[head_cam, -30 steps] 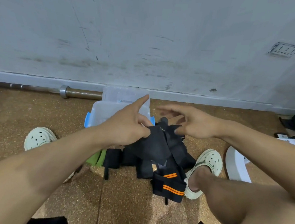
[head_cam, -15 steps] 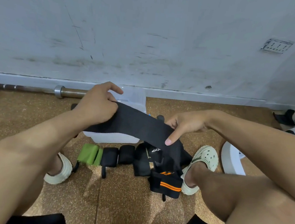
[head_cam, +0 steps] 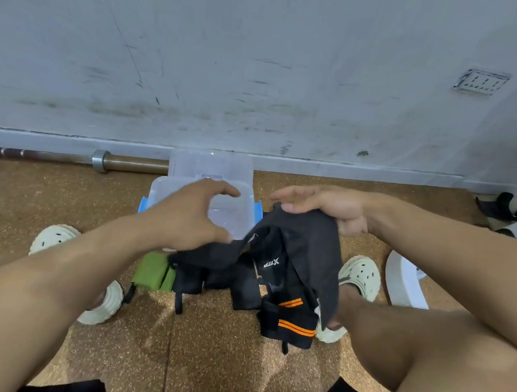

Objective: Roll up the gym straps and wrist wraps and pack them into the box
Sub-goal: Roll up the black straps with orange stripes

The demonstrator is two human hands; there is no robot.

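A long black strap hangs in a loose bunch from my right hand, which pinches its upper end between fingers and thumb. The strap's other end trails left under my left hand. That hand hovers over the clear plastic box with its fingers spread in a curve, the thumb against the strap. On the floor in front of the box lie a green roll, black rolls, a black wrap with a white logo and a black wrap with orange stripes.
The box lid leans behind the box against the wall. A barbell lies along the wall at the left. My white shoes flank the pile. A white object and more black straps are at the right.
The strap was stretched taut between both hands; now it has gone slack and bunched under my right hand, and my left hand has opened and dropped toward the box.
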